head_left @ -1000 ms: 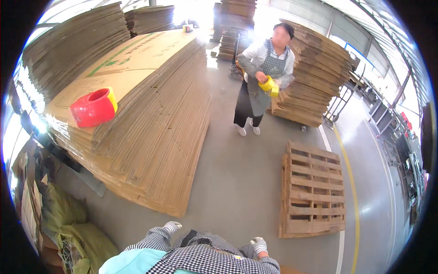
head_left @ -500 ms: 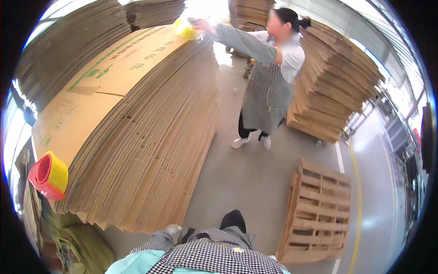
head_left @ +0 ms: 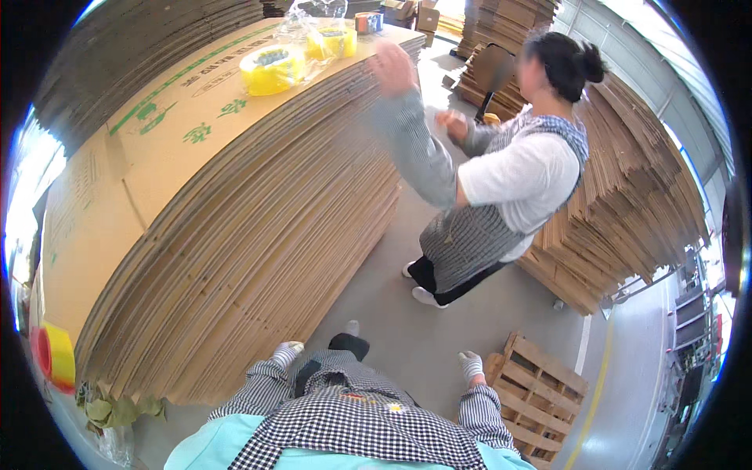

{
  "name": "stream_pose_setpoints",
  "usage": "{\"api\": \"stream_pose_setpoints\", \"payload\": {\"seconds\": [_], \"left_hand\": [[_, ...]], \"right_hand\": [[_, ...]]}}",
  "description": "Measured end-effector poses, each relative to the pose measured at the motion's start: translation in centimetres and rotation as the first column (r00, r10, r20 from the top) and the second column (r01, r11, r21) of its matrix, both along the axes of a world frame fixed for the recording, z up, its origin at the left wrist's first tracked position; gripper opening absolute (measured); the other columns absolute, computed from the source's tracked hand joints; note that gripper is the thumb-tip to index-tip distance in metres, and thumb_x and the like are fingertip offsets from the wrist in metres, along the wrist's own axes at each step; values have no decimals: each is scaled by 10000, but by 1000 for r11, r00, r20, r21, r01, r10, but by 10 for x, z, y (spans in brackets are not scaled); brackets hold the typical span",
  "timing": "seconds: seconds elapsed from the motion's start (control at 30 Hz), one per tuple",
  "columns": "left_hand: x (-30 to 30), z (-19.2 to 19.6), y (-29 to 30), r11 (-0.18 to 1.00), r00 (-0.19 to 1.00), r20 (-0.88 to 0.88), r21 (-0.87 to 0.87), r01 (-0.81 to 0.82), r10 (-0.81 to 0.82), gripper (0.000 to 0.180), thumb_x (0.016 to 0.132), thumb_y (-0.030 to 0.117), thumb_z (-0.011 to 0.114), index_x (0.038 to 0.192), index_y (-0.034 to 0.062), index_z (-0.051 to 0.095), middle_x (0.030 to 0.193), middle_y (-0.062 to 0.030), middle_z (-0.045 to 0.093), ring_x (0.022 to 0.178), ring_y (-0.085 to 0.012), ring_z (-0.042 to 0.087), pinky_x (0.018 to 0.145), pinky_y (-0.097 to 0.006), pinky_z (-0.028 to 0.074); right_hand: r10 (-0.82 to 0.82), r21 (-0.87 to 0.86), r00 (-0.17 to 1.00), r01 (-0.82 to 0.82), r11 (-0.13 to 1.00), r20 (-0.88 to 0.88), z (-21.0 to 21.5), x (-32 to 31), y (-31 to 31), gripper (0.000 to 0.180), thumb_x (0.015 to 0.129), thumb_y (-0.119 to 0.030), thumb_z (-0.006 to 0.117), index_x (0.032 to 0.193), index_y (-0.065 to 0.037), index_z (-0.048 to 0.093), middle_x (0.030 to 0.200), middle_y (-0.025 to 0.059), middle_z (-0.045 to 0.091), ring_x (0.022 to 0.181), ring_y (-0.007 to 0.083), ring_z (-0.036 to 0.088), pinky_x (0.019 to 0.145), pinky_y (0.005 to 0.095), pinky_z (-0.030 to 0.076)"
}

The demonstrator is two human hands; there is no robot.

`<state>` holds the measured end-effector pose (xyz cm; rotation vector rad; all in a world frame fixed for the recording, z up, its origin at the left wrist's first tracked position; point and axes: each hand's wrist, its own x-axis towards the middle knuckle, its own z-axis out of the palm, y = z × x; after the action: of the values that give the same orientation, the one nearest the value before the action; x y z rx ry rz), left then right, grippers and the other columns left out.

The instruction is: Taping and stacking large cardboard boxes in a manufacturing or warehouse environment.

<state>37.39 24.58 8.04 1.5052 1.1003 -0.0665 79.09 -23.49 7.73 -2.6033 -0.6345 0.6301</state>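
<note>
My left hand (head_left: 287, 354), in a white striped glove, hangs beside the near lower edge of a tall stack of flat cardboard (head_left: 258, 258). My right hand (head_left: 471, 366), gloved alike, hangs low over the floor near a wooden pallet (head_left: 540, 392). The fingers of both look loosely extended, and nothing shows in either. On the stack's far end lie rolls of yellow tape (head_left: 270, 72) in clear plastic. At its near left corner sits a red and yellow roll (head_left: 55, 359).
A co-worker (head_left: 509, 184) in a checked apron stands right of the stack, one arm raised beside its far end. Another cardboard stack (head_left: 638, 196) rises behind this person. Crumpled green sheeting (head_left: 117, 411) lies at the lower left. A yellow floor line (head_left: 599, 384) runs along the right.
My view has shifted toward the stack's far end, and my right hand has come into view. The co-worker's raised hand is now away from the yellow tape and the body has turned.
</note>
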Motion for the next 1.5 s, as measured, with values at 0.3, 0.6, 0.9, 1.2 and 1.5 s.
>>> {"api": "stream_pose_setpoints", "payload": {"seconds": [0.3, 0.6, 0.9, 1.2, 1.5], "left_hand": [[222, -41, 76, 973, 985, -73, -183, 140, -156, 228, 897, 255, 595, 993, 88, 718, 879, -56, 705, 770, -162, 619, 715, -331, 503], [546, -4, 135, 841, 842, -48, 47, 539, -537, 394, 863, 379, 620, 1119, 90, 696, 1079, -101, 708, 1031, -223, 647, 919, -344, 479], [738, 17, 145, 666, 672, -73, 89, 740, -737, 387, 886, 374, 634, 1128, 76, 689, 1095, -98, 704, 1078, -223, 623, 948, -363, 456], [854, 31, 230, 862, 870, -25, -153, 483, -492, 352, 915, 293, 627, 1151, 36, 669, 1074, -91, 700, 1012, -209, 629, 901, -351, 484], [968, 26, 284, 817, 823, -151, 115, 565, -548, 429, 862, 385, 572, 1163, 96, 674, 1153, -139, 678, 1098, -304, 625, 963, -380, 467]], "right_hand": [[467, -538, 866, -483, 691, -177, -24, 36, -12, 220, 873, -181, 536, 940, -107, 732, 1017, 170, 703, 971, 326, 678, 785, 458, 547], [-29, -449, 920, -163, 879, -392, -33, 35, -7, 218, 864, -230, 537, 944, -106, 696, 942, 142, 701, 871, 327, 673, 713, 451, 534], [34, -407, 923, -202, 891, -383, -81, 230, 60, 166, 813, -210, 603, 868, -88, 700, 873, 149, 693, 779, 319, 671, 627, 447, 525], [-224, -102, 953, 207, 973, -203, -39, 579, 194, 408, 908, -385, 526, 1056, -44, 694, 1125, 130, 683, 1069, 309, 634, 902, 393, 496], [416, -352, 905, -420, 837, -90, -75, 682, 221, 178, 823, -231, 604, 932, -109, 675, 1048, 92, 686, 1008, 281, 642, 836, 388, 528]]}}
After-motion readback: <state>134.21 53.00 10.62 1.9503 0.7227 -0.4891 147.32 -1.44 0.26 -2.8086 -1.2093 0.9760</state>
